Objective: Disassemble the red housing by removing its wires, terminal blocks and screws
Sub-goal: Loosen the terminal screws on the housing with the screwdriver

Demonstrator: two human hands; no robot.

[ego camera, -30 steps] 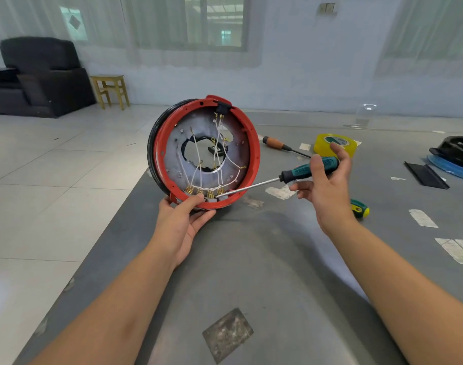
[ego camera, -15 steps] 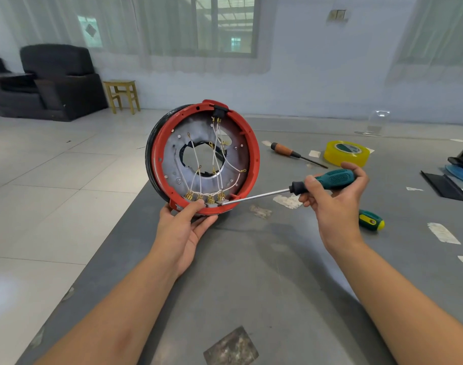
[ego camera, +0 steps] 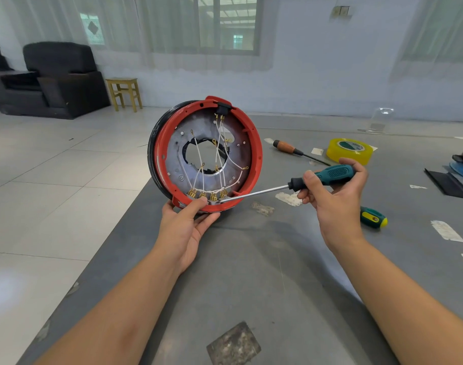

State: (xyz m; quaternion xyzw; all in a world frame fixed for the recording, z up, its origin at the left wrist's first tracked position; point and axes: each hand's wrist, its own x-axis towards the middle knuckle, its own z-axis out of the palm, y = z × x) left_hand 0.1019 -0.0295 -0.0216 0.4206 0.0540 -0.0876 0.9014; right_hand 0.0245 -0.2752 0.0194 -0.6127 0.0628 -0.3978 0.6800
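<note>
Grey tabletop (ego camera: 251, 272): left hand (ego camera: 184, 230) grips red housing (ego camera: 256, 164) upright at its 6 o'clock rim; right hand (ego camera: 330, 196) holds screwdriver (ego camera: 327, 176), tip at brass terminal blocks (ego camera: 208, 195) beneath white wires (ego camera: 199, 177).

view: single head cam, wide-angle, worn by the person
facing: forward and down across grey table (ego camera: 251, 272), toward far wall and window (ego camera: 225, 25)
nearness: close, both forearms enter from bottom edge; left hand (ego camera: 184, 230) and right hand (ego camera: 333, 201) mid-frame
table coverage: left edge runs diagonally, floor beyond it
overlap: none, one view only
</note>
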